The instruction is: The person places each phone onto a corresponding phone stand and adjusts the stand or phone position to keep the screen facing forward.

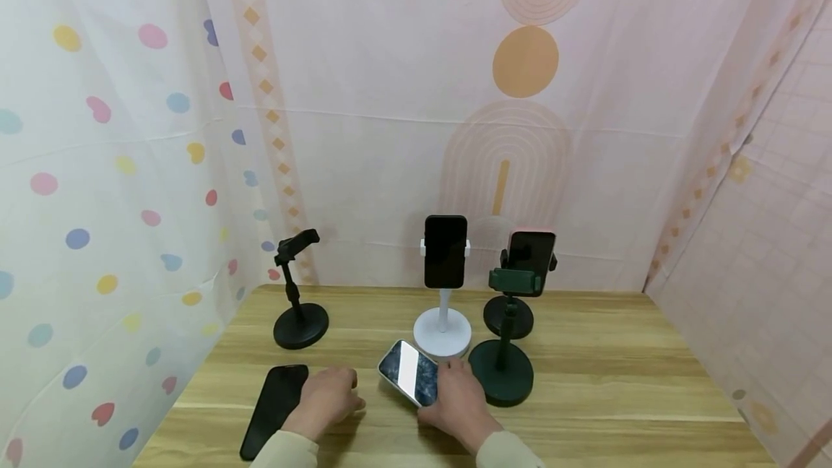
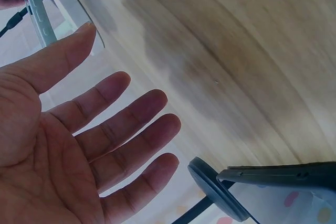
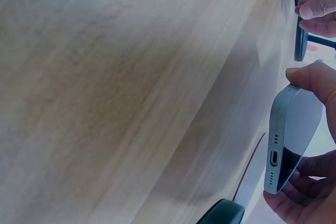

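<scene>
My right hand (image 1: 460, 401) grips a phone (image 1: 409, 374) by its edges, thumb on one side and fingers on the other. The phone has pale edges and a glossy screen that faces up and reflects light. In the right wrist view, the charging-port end of this phone (image 3: 278, 145) shows, held just off the tabletop. My left hand (image 1: 328, 397) hovers between that phone and a black phone (image 1: 276, 410) lying on the table. Its fingers (image 2: 131, 135) are spread and relaxed in the left wrist view, with nothing in them.
A dark green phone stand (image 1: 503, 374) with a bare clamp is right of my right hand. Behind are a white stand (image 1: 442, 332) holding a phone (image 1: 445, 251) and a black stand (image 1: 508, 318) holding another phone (image 1: 531, 262). At left stands a bare black stand (image 1: 301, 325).
</scene>
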`<move>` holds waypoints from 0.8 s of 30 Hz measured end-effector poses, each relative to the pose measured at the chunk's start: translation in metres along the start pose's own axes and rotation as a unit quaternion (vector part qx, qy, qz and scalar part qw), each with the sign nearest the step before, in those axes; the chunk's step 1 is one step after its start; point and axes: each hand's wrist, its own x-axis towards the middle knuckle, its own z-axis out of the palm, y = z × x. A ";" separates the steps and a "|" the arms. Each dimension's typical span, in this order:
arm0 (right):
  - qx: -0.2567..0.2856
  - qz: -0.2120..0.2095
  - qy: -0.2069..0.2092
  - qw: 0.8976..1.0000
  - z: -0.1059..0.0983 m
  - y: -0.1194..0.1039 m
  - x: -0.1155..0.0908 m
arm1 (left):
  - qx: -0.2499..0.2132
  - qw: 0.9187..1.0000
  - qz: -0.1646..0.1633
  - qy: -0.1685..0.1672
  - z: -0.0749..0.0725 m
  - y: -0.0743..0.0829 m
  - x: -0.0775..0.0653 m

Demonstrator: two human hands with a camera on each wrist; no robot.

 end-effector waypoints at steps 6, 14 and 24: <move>0.017 0.003 0.019 1.000 -0.004 0.006 -0.009 | 0.000 1.000 0.005 0.011 0.000 0.002 0.000; 0.000 -0.012 0.069 0.998 -0.008 0.022 -0.022 | 0.000 1.000 0.005 0.005 0.002 0.003 0.001; 0.011 0.005 0.085 0.996 -0.012 0.036 -0.036 | 0.010 1.000 0.011 -0.019 0.006 0.009 0.003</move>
